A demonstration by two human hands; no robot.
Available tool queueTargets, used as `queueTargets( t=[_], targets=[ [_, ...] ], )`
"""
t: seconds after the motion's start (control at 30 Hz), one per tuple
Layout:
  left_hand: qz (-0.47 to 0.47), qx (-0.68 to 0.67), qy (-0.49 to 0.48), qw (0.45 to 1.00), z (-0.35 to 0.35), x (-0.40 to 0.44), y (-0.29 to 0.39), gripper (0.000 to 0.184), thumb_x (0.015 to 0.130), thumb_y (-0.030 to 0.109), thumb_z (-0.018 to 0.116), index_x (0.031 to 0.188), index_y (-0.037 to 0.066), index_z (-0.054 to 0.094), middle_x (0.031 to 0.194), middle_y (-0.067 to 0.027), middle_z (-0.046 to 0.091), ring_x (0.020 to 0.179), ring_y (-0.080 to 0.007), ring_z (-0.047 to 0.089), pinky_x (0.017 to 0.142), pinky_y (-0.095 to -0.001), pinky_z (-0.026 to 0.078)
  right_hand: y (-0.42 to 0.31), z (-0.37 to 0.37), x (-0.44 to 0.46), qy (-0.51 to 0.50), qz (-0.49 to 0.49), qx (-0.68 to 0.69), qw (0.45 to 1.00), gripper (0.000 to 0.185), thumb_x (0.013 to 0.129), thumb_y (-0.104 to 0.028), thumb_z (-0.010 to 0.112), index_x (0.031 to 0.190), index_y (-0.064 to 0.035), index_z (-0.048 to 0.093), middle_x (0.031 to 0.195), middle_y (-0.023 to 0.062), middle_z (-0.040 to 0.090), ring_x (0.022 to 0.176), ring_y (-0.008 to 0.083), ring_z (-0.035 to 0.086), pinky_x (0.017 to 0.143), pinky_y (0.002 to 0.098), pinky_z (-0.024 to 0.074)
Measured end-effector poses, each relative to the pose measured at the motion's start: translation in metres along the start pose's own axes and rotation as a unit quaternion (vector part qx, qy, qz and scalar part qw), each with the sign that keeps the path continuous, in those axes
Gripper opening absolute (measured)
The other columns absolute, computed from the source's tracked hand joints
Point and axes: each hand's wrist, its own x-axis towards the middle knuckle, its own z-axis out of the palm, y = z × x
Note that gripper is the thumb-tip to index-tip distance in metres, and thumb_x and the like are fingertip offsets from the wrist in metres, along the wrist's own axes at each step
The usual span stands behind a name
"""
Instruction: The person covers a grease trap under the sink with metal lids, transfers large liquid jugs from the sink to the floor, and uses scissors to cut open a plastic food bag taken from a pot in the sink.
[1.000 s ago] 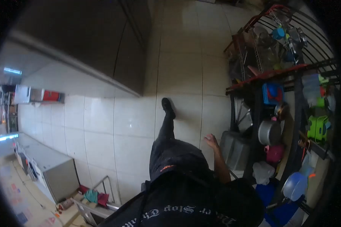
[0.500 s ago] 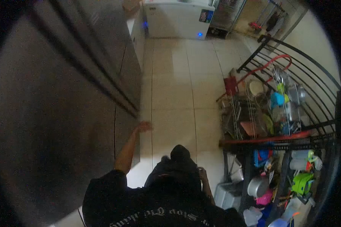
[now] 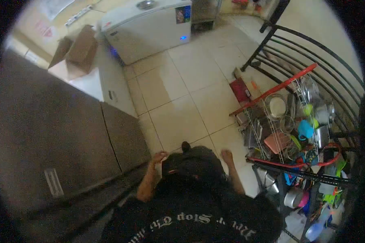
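Observation:
My left hand (image 3: 159,156) hangs beside my left hip, its fingers loosely curled; whether they grip anything is too small to tell. On the other side, my right hand (image 3: 226,155) is held low near my right thigh with the fingers curled in, and I cannot make out anything in it. The dark brown cabinet (image 3: 69,133) is the nearest thing to my left hand. Nearest to my right hand is the dish rack (image 3: 271,160) with its red frame, holding pans, bowls and a blue cup (image 3: 305,129).
A white chest freezer (image 3: 150,36) stands ahead with a metal bowl (image 3: 146,4) on top. Another white unit (image 3: 113,89) at the left bears a cardboard box (image 3: 83,50). Black shelves (image 3: 320,178) with pots and plastic ware lie below the rack. Tiled floor (image 3: 178,117) runs between.
The view has swung and moved forward; the freezer and the box now show more. My left hand has come down from near the cabinet edge to my side. My right hand shows more fully.

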Motion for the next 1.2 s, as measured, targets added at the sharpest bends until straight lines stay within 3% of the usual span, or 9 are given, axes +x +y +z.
queueTargets(
  t=[0.07, 0.3, 0.43, 0.63, 0.9, 1.0, 1.07, 1.13, 1.2],
  targets=[
    [-0.101, -0.012, -0.005, 0.995, -0.024, -0.03, -0.012, 0.037, 0.088, 0.037, 0.051, 0.115, 0.012, 0.054, 0.112, -0.0122, 0.056, 0.1, -0.0206, 0.056, 0.079, -0.0366, 0.048, -0.04, 0.013, 0.152, -0.132, 0.211, 0.24, 0.938, 0.033, 0.088, -0.032, 0.052, 0.097, 0.0001, 0.056, 0.087, 0.0094, 0.06, 0.08, 0.0194, 0.056, 0.072, 0.0354, 0.0461],
    [-0.283, -0.056, -0.022, 0.957, -0.157, 0.011, -0.004, 0.04, 0.087, 0.037, 0.053, 0.115, 0.009, 0.053, 0.107, -0.01, 0.057, 0.095, -0.019, 0.055, 0.077, -0.0347, 0.047, -0.297, 0.017, 0.59, -0.16, -0.182, 0.174, 0.955, 0.032, 0.084, -0.028, 0.058, 0.102, -0.0007, 0.055, 0.084, 0.0144, 0.062, 0.079, 0.0229, 0.06, 0.068, 0.0333, 0.048],
    [-0.269, -0.035, -0.051, 0.961, -0.303, 0.114, 0.053, 0.042, 0.086, 0.037, 0.054, 0.116, 0.007, 0.052, 0.104, -0.0087, 0.057, 0.092, -0.0182, 0.055, 0.076, -0.0336, 0.046, -0.396, 0.11, 0.748, -0.201, -0.055, 0.3, 0.931, 0.033, 0.084, -0.023, 0.059, 0.106, 0.0003, 0.052, 0.09, 0.0102, 0.062, 0.079, 0.0175, 0.059, 0.07, 0.0333, 0.0477],
    [-0.096, 0.052, -0.044, 0.993, -0.567, 0.304, 0.169, 0.045, 0.085, 0.036, 0.057, 0.117, 0.005, 0.051, 0.1, -0.0068, 0.058, 0.088, -0.0169, 0.054, 0.075, -0.032, 0.045, -0.36, 0.103, 0.807, -0.38, 0.021, 0.248, 0.891, 0.031, 0.084, -0.021, 0.058, 0.11, -0.0032, 0.052, 0.096, 0.0096, 0.06, 0.088, 0.0223, 0.057, 0.079, 0.0378, 0.0463],
    [0.204, -0.05, 0.172, 0.963, -0.86, 0.545, 0.57, 0.042, 0.089, 0.034, 0.051, 0.118, 0.003, 0.049, 0.093, -0.008, 0.059, 0.085, -0.019, 0.057, 0.075, -0.033, 0.047, -0.198, 0.121, 0.817, 0.029, 0.228, 0.272, 0.935, 0.03, 0.088, -0.03, 0.051, 0.096, -0.0006, 0.056, 0.074, 0.0111, 0.061, 0.062, 0.0215, 0.06, 0.052, 0.0301, 0.0491],
    [0.183, -0.046, 0.132, 0.973, -0.965, 0.619, 0.614, 0.034, 0.087, 0.025, 0.054, 0.112, 0.001, 0.054, 0.097, -0.0117, 0.06, 0.089, -0.0229, 0.058, 0.076, -0.0352, 0.047, -0.148, 0.15, 0.846, 0.092, 0.352, 0.627, 0.689, 0.029, 0.089, -0.03, 0.049, 0.092, -0.003, 0.056, 0.069, 0.0104, 0.06, 0.059, 0.0208, 0.059, 0.046, 0.0289, 0.0473],
    [0.134, 0.131, 0.276, 0.943, -1.019, 0.644, 0.631, 0.036, 0.087, 0.024, 0.053, 0.115, 0.001, 0.052, 0.104, -0.0146, 0.057, 0.095, -0.0255, 0.055, 0.079, -0.036, 0.045, -0.177, 0.164, 0.928, -0.013, 0.426, 0.521, 0.74, 0.028, 0.089, -0.031, 0.048, 0.092, -0.0049, 0.057, 0.067, 0.0099, 0.06, 0.059, 0.0212, 0.06, 0.049, 0.0293, 0.0477],
    [0.171, 0.293, 0.344, 0.875, -1.068, 0.658, 0.655, 0.039, 0.087, 0.022, 0.05, 0.12, 0.001, 0.046, 0.113, -0.017, 0.05, 0.104, -0.0282, 0.047, 0.086, -0.037, 0.039, -0.188, 0.173, 1.012, -0.071, 0.106, 0.135, 0.983, 0.026, 0.088, -0.029, 0.05, 0.095, -0.0054, 0.055, 0.069, 0.0087, 0.061, 0.056, 0.0212, 0.059, 0.054, 0.0316, 0.0487],
    [0.21, 0.427, 0.375, 0.796, -1.109, 0.665, 0.672, 0.042, 0.088, 0.019, 0.046, 0.125, 0.001, 0.041, 0.122, -0.0194, 0.044, 0.113, -0.0309, 0.04, 0.093, -0.038, 0.034, -0.26, 0.145, 1.102, -0.035, 0.224, 0.207, 0.952, 0.029, 0.087, -0.03, 0.052, 0.098, -0.0034, 0.054, 0.078, 0.0089, 0.062, 0.066, 0.0215, 0.059, 0.064, 0.0329, 0.049]
  ],
)
